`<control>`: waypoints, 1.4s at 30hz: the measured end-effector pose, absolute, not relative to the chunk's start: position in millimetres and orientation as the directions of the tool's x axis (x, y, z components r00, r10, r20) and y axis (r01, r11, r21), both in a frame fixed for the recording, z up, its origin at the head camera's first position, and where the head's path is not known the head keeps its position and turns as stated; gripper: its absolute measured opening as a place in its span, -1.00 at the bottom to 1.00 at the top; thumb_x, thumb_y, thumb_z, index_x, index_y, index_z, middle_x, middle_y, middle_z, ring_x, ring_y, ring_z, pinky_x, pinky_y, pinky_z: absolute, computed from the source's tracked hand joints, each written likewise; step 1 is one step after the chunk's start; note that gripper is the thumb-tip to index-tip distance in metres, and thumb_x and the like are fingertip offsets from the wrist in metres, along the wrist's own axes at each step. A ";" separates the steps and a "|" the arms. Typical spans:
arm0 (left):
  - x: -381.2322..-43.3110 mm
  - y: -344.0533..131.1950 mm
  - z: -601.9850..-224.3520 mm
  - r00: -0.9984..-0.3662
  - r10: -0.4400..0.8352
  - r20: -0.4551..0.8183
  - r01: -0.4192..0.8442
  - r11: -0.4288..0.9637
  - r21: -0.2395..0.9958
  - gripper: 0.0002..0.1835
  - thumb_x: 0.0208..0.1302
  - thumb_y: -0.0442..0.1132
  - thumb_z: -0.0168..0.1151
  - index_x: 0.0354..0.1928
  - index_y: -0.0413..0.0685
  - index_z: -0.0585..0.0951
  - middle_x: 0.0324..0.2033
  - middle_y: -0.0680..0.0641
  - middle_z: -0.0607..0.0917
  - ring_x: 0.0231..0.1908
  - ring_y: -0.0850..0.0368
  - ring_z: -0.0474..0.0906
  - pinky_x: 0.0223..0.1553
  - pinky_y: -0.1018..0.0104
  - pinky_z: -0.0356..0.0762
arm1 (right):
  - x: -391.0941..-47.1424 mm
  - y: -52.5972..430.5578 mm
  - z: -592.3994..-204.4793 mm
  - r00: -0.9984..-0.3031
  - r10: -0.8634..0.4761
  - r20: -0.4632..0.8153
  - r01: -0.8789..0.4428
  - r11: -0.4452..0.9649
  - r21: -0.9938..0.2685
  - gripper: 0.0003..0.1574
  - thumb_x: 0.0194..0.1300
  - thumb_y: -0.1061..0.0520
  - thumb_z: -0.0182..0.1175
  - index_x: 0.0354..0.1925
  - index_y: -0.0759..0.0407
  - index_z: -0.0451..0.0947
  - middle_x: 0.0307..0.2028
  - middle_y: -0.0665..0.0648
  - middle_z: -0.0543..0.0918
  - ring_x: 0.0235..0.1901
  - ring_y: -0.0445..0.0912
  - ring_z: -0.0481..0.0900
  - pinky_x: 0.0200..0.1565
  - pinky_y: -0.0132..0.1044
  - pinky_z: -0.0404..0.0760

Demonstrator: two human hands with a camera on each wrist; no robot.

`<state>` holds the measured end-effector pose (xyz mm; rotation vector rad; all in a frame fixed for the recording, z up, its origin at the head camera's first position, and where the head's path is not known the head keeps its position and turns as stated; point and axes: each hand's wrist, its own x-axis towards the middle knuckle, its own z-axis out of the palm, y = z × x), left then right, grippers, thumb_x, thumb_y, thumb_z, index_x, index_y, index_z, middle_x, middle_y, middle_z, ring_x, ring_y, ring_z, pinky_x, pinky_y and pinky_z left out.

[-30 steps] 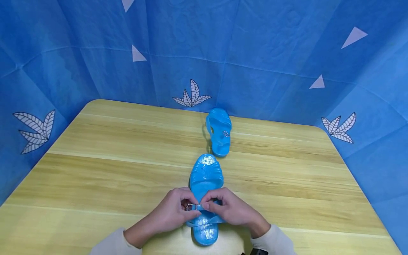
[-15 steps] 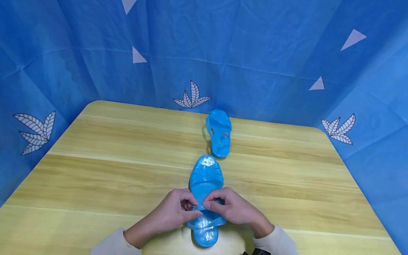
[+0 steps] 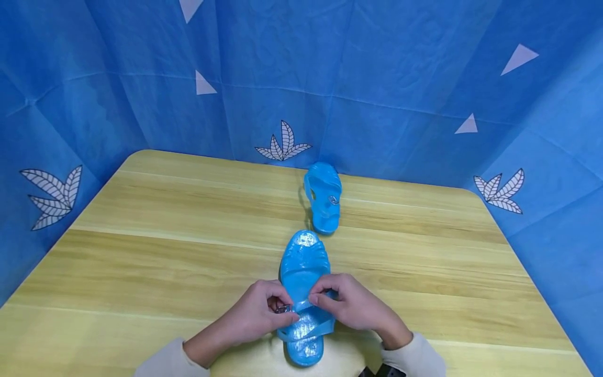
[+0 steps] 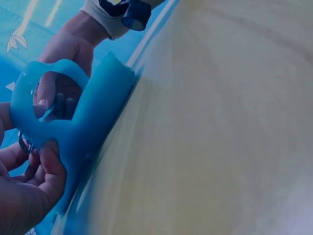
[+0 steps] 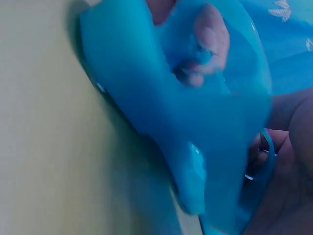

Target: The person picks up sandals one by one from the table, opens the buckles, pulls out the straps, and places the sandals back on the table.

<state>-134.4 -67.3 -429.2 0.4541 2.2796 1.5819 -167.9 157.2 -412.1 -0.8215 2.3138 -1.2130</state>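
Note:
A blue sandal (image 3: pixel 301 277) lies on the table in front of me, toe pointing away. My left hand (image 3: pixel 254 314) pinches the small metal buckle (image 3: pixel 284 309) at the sandal's left side. Across the sandal, my right hand (image 3: pixel 348 303) pinches the thin blue ankle strap (image 3: pixel 303 303) between thumb and forefinger. In the left wrist view the buckle (image 4: pixel 24 142) shows beside the left fingers, and the sandal's side (image 4: pixel 98 107) fills the middle. The right wrist view is blurred; a loop of the strap (image 5: pixel 269 156) shows by the right hand. Whether the strap sits inside the buckle is hidden by fingers.
A second blue sandal (image 3: pixel 324 196) with a metal buckle stands behind the first, near the table's back edge. The wooden table (image 3: pixel 165 209) is ringed by a blue cloth (image 3: pixel 377 63) with leaf and triangle prints.
My right hand has moved a little to the right, away from the left hand, with the strap in its fingers. The left hand stays at the buckle, and both sandals lie where they were.

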 end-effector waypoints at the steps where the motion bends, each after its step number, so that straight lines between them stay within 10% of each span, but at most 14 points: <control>1: -134.3 -67.5 -429.2 -0.896 0.435 -0.090 0.068 0.336 0.939 -0.88 0.06 -0.19 0.41 -0.42 -0.04 0.66 -0.48 0.04 0.54 -0.45 0.20 0.43 -0.48 0.42 0.45 | -168.4 158.5 -411.3 -0.762 -0.644 -0.068 -0.314 0.459 -0.831 -0.82 0.35 0.08 0.12 -0.30 0.09 0.62 -0.37 -0.05 0.61 -0.34 -0.22 0.48 -0.30 -0.37 0.53; 24: -134.4 -65.2 -430.3 -0.906 0.415 -0.081 0.055 0.306 0.950 -0.86 0.19 -0.14 0.30 -0.41 -0.04 0.65 -0.52 0.05 0.53 -0.52 0.23 0.40 -0.52 0.46 0.40 | -170.3 151.0 -409.1 -0.909 -0.361 0.207 -0.388 0.552 -0.738 -0.89 0.19 0.21 0.29 -0.28 0.11 0.55 -0.35 -0.07 0.61 -0.33 -0.21 0.56 -0.27 -0.32 0.60; 42: -133.7 -63.6 -430.0 -0.908 0.407 -0.099 0.036 0.312 0.949 -0.83 0.23 -0.11 0.25 -0.42 -0.05 0.64 -0.56 0.05 0.53 -0.58 0.26 0.38 -0.57 0.47 0.36 | -184.9 125.2 -414.3 -0.795 -0.498 0.347 -0.572 0.805 -0.154 -0.71 -0.04 0.32 0.40 -0.62 0.06 0.48 -0.58 -0.07 0.44 -0.54 -0.20 0.34 -0.48 -0.41 0.35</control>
